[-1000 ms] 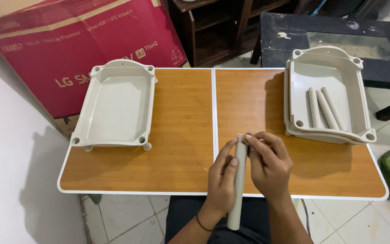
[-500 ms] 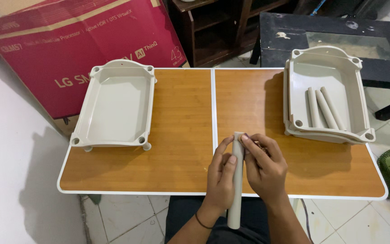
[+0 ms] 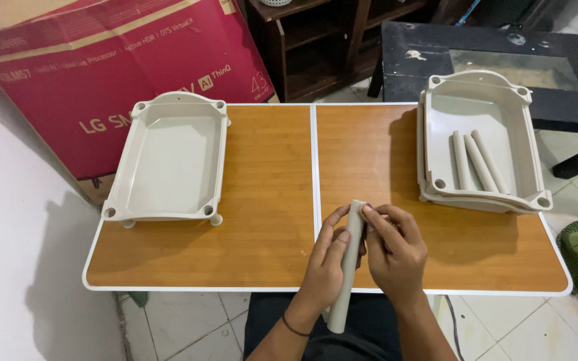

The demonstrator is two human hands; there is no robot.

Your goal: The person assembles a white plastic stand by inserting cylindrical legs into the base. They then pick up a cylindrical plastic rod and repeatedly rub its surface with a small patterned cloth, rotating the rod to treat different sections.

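Fingers of both hands close around 1 grey tube point(image 3: 348, 261), which stands tilted over the near edge of the table point(image 3: 262, 220), its top end at about 12 o'clock from the hands and its bottom end hanging past the edge toward 6. Left hand point(image 3: 326, 264) wraps the tube's middle from the 9 o'clock side, thumb and fingers curled on it. Right hand point(image 3: 396, 254) sits at 3 o'clock, its fingertips pinching the tube's top end.

At 10 o'clock from the hands lies 1 shallow grey tray point(image 3: 143, 131), standing on short feet. At 2 o'clock is a stack of like trays point(image 3: 434, 120), and 3 more tubes point(image 3: 473, 160) lie side by side in the top one. A red carton point(image 3: 102, 73) leans beyond the table at 11 o'clock.
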